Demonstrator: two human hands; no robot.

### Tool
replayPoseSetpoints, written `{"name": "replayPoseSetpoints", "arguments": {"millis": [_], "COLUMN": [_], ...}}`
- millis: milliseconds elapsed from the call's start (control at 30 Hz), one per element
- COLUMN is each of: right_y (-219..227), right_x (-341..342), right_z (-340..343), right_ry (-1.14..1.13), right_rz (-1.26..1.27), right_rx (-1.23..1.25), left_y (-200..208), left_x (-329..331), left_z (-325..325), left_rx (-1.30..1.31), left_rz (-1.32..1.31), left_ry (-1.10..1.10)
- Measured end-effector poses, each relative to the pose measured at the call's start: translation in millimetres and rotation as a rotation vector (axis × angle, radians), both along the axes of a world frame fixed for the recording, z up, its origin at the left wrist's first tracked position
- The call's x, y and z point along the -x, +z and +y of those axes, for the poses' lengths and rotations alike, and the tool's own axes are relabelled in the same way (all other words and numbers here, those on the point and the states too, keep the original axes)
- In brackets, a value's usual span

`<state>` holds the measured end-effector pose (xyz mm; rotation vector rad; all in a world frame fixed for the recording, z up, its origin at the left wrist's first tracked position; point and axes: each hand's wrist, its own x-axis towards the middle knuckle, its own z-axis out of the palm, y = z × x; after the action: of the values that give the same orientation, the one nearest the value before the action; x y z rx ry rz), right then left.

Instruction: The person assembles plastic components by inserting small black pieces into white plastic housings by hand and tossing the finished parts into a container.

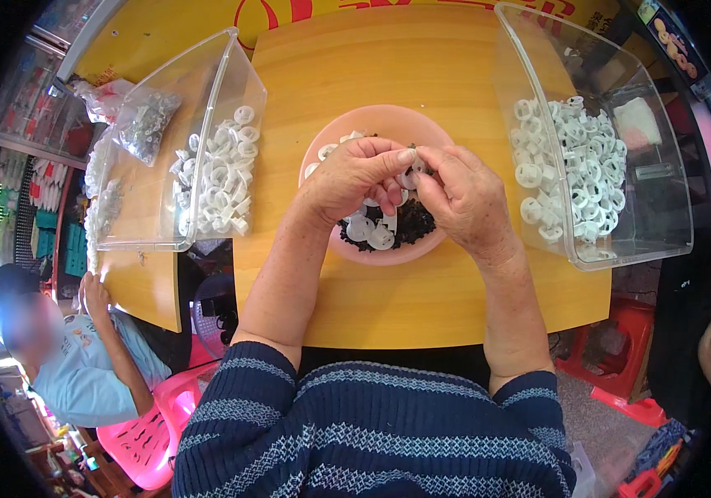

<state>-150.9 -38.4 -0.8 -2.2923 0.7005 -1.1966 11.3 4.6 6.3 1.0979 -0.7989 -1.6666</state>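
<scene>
Over a pink round bowl (422, 122) my two hands meet, fingertips pinched close together. My left hand (355, 176) is closed at thumb and forefinger, and my right hand (467, 195) is closed opposite it. Between them shows part of a white plastic ring piece (409, 176) with a small dark bit; the fingers cover most of it. In the bowl lie several white ring pieces (380, 238) on a heap of small black parts (418, 220). Which hand bears the piece's weight cannot be told.
Clear plastic bins of white ring pieces stand left (227, 91) and right (530, 62) on the yellow wooden table (322, 319). Bags of small parts (148, 124) lie by the left bin. At left a person (94, 365) sits on a pink chair (144, 440). Red stools (621, 349) stand at right.
</scene>
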Motion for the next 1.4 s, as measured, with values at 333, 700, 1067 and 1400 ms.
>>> {"name": "replayPoseSetpoints", "arguments": {"millis": [333, 700, 1067, 1400], "right_y": [-0.1, 2.1, 2.2, 5.1], "right_x": [-1.2, -0.3, -2.0, 1.7], "right_z": [0.6, -0.8, 2.7, 2.7], "right_ry": [0.027, 0.016, 0.004, 0.019], "right_rz": [0.02, -0.053, -0.137, -0.042], "right_rx": [-0.05, -0.134, -0.09, -0.112], "left_y": [2.4, 0.0, -6.6, -5.6], "left_x": [-0.2, 5.2, 4.4, 8.6], "left_z": [2.9, 1.4, -1.6, -0.1], "left_rx": [0.037, 0.037, 0.111, 0.095], "left_rz": [-0.194, 0.008, 0.209, 0.088], "left_ry": [-0.108, -0.051, 0.038, 0.022]}}
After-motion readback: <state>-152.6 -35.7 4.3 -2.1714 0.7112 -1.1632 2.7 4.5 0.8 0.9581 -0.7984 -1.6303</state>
